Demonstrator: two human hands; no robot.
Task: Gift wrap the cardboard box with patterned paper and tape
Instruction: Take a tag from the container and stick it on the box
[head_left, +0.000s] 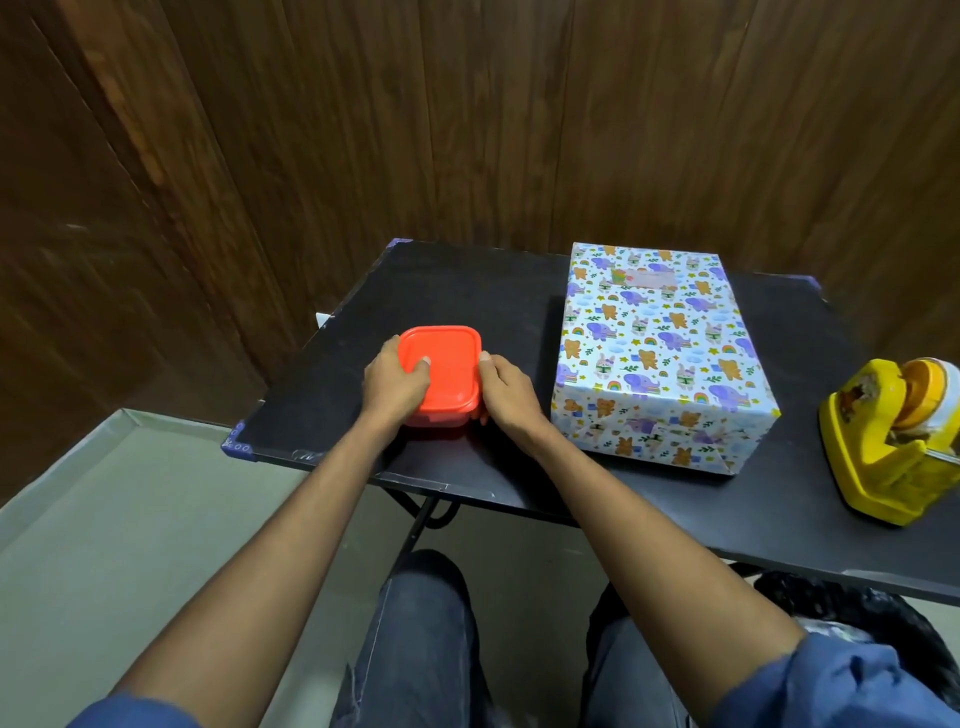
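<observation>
On the black tabletop (519, 312), both hands clasp an orange lidded container (440, 376): left hand (395, 384) with thumb on the lid, right hand (506, 387) along its side. The wrapped box (660, 353) (paper fully covering it) sits just right, beside the tape dispenser (893, 441). Sliding the container rightward could nudge the box.

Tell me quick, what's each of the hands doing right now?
Left hand: grips the left side of the red container, thumb on its lid.
Right hand: grips the container's right side.
</observation>
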